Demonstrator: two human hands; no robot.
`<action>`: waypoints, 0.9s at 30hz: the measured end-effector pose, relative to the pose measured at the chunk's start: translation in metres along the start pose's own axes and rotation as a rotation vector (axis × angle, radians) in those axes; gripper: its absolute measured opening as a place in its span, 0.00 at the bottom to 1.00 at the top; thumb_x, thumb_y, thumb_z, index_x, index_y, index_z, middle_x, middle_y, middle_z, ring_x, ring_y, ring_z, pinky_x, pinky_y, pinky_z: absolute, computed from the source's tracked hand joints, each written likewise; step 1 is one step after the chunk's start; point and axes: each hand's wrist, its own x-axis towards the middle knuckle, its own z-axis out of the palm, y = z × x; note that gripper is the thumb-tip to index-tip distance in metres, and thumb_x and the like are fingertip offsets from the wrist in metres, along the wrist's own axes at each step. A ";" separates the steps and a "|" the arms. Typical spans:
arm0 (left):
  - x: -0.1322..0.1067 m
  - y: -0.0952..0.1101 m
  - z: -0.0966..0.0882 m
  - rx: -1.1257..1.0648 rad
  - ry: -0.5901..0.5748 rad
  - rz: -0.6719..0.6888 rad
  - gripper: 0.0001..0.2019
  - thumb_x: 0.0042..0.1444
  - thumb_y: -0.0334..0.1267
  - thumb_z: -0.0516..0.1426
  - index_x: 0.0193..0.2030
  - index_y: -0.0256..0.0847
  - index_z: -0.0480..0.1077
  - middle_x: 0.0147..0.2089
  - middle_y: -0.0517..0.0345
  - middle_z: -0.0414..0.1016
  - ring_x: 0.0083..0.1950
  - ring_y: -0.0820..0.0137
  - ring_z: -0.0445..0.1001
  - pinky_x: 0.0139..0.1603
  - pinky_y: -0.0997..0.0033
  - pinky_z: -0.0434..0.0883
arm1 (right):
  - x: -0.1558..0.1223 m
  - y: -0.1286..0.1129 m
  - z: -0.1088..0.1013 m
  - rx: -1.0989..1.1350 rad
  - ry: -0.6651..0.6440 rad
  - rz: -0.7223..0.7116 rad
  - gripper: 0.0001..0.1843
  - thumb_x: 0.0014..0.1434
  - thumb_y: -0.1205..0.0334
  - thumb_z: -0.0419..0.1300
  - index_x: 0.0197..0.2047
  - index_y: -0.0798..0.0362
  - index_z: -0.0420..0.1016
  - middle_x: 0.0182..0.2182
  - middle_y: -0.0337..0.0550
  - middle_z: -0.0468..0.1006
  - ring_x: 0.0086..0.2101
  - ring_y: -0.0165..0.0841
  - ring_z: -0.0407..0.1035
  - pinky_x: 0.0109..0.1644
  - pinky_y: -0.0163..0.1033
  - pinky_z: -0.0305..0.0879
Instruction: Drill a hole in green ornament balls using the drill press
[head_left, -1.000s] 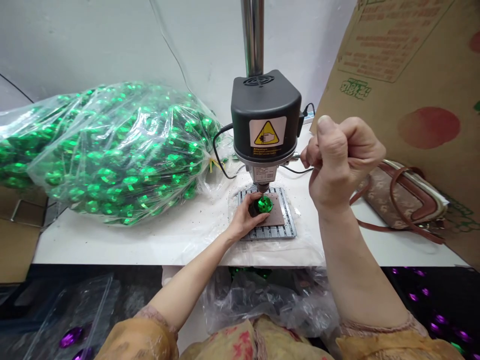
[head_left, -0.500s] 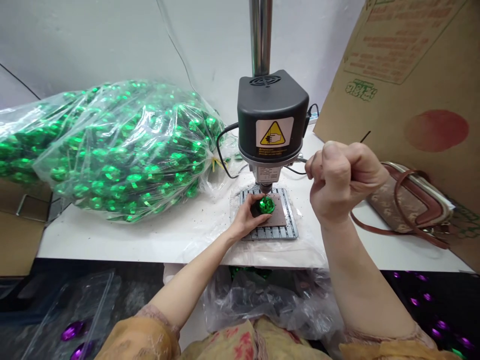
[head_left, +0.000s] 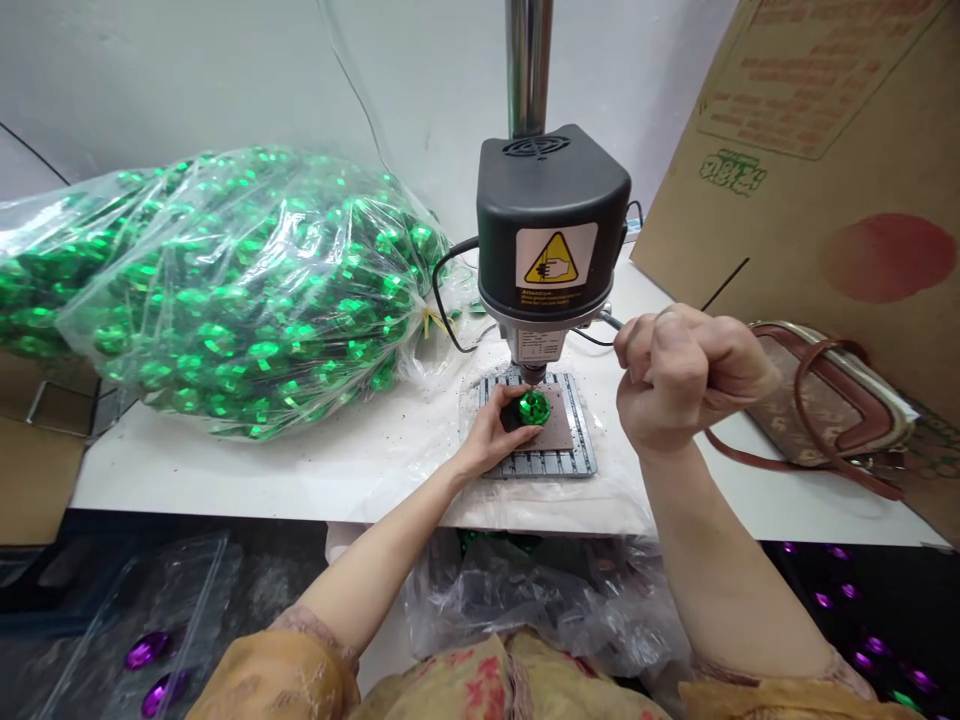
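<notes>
Hundreds of green pieces fill the clear bag [head_left: 225, 290] at far left, too many to count. My left hand [head_left: 491, 435] pinches one green faceted piece [head_left: 533, 407] on the slotted plate [head_left: 577, 458], directly under the drill press [head_left: 551, 225]. The bit tip is hidden. My right hand [head_left: 686, 375] is fisted tight round the lever [head_left: 609, 320], which is mostly buried in my fist. The handbag [head_left: 825, 400] on the right is partly hidden.

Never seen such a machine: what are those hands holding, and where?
The left hand pinches the green bead by its left side; the right hand is fisted round the feed lever.
</notes>
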 end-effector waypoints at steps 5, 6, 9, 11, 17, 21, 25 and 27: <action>0.000 -0.002 0.000 -0.025 0.002 -0.002 0.28 0.52 0.43 0.71 0.58 0.44 0.69 0.60 0.48 0.74 0.63 0.54 0.73 0.68 0.51 0.66 | -0.007 0.004 -0.002 -0.029 0.037 -0.046 0.27 0.60 0.64 0.61 0.20 0.53 0.45 0.15 0.30 0.49 0.15 0.20 0.44 0.18 0.34 0.45; 0.000 -0.002 0.000 -0.031 0.005 -0.003 0.28 0.52 0.43 0.71 0.57 0.44 0.69 0.60 0.47 0.74 0.63 0.54 0.73 0.68 0.51 0.66 | -0.009 0.005 -0.003 -0.019 0.029 -0.065 0.27 0.59 0.64 0.61 0.21 0.53 0.44 0.15 0.30 0.49 0.15 0.19 0.44 0.18 0.34 0.45; -0.001 -0.002 0.000 -0.031 0.004 -0.003 0.27 0.53 0.43 0.71 0.57 0.43 0.69 0.61 0.47 0.74 0.63 0.54 0.73 0.68 0.52 0.66 | -0.013 0.007 -0.006 0.022 0.008 -0.108 0.26 0.59 0.68 0.60 0.21 0.53 0.43 0.16 0.30 0.50 0.16 0.18 0.44 0.19 0.33 0.46; -0.001 -0.003 0.001 -0.014 0.002 0.000 0.28 0.53 0.44 0.70 0.58 0.43 0.68 0.61 0.47 0.74 0.63 0.54 0.73 0.68 0.52 0.67 | -0.015 0.008 -0.007 0.037 -0.004 -0.113 0.26 0.59 0.70 0.59 0.21 0.53 0.42 0.17 0.30 0.50 0.17 0.18 0.46 0.20 0.33 0.48; 0.000 -0.004 0.001 0.048 0.005 0.028 0.29 0.54 0.45 0.70 0.59 0.42 0.66 0.61 0.46 0.74 0.63 0.54 0.74 0.66 0.51 0.69 | -0.018 0.009 -0.013 0.049 -0.066 -0.155 0.24 0.59 0.72 0.58 0.21 0.53 0.45 0.18 0.30 0.52 0.17 0.18 0.47 0.21 0.33 0.53; -0.001 -0.004 0.002 0.051 0.002 0.025 0.29 0.54 0.44 0.70 0.59 0.42 0.66 0.62 0.45 0.74 0.64 0.54 0.73 0.67 0.50 0.69 | -0.028 0.012 -0.018 0.031 -0.086 -0.182 0.23 0.59 0.72 0.58 0.21 0.53 0.47 0.17 0.30 0.53 0.17 0.19 0.49 0.22 0.34 0.55; -0.001 -0.005 0.003 0.039 0.009 0.030 0.29 0.53 0.44 0.70 0.59 0.42 0.66 0.62 0.45 0.74 0.64 0.54 0.74 0.66 0.51 0.69 | -0.022 0.005 -0.010 -0.007 -0.014 -0.123 0.26 0.60 0.68 0.59 0.21 0.53 0.45 0.16 0.29 0.51 0.16 0.19 0.48 0.22 0.34 0.54; 0.000 -0.003 0.004 0.048 0.025 0.033 0.28 0.53 0.44 0.70 0.58 0.41 0.66 0.59 0.45 0.76 0.62 0.55 0.75 0.65 0.52 0.71 | -0.006 -0.001 0.000 -0.052 0.060 0.005 0.26 0.61 0.64 0.60 0.20 0.51 0.46 0.15 0.29 0.50 0.15 0.19 0.47 0.21 0.34 0.51</action>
